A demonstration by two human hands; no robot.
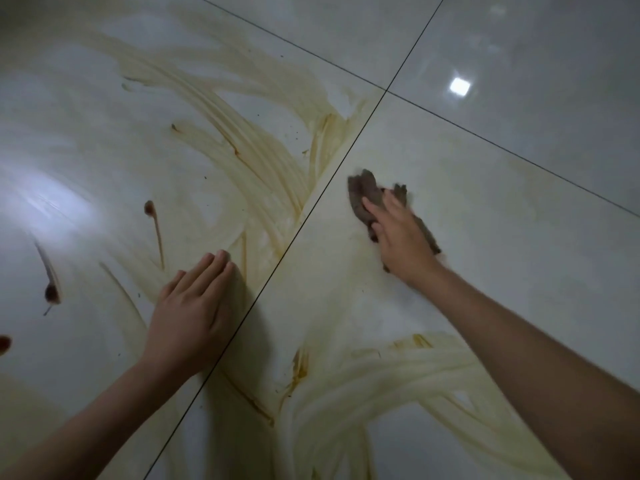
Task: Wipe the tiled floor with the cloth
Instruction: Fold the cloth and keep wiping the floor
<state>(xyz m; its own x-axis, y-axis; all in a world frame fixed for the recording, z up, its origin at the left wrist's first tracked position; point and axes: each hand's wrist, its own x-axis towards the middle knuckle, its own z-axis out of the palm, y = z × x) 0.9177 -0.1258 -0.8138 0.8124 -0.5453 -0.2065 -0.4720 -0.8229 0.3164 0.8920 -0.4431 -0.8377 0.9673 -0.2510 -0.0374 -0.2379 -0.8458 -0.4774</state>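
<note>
Head view, single frame.

Cloth (pixel 362 197): dark grey-brown, crumpled, on the floor (pixel 519 140) right of centre, on the tile to the right of the long diagonal grout line (pixel 311 206). It is near that line but not touching it.

Right hand (pixel 398 237): palm down on top of the cloth, fingers stretched out and pressing it against the tile. They are not curled round it, as far as the slight blur allows. The cloth sticks out past the fingertips on the far side and along the hand's right edge toward the wrist.

Left hand (pixel 192 313): flat on the tile left of the grout line, fingers straight and close together, holding nothing. The side of the hand lies just beside the line.

The hands are well apart, with the grout line between them. The cloth is under the right hand only.

Smears (pixel 242 140): yellow-brown arcs sweep across the left tile up to the grout line, and the left hand rests on their near end. A second patch (pixel 398 375) lies on the cloth's tile, nearer the camera, partly under the right forearm. The tile around the cloth shows only a faint yellowish film.

Drops (pixel 52 292): dark brown with thin tails, left of the left hand. There is one more farther off (pixel 149 207) and one at the left edge (pixel 4 344).

A cross line (pixel 502 143) meets the diagonal beyond the cloth. A square reflection (pixel 460 86) sits on the far right tile.
</note>
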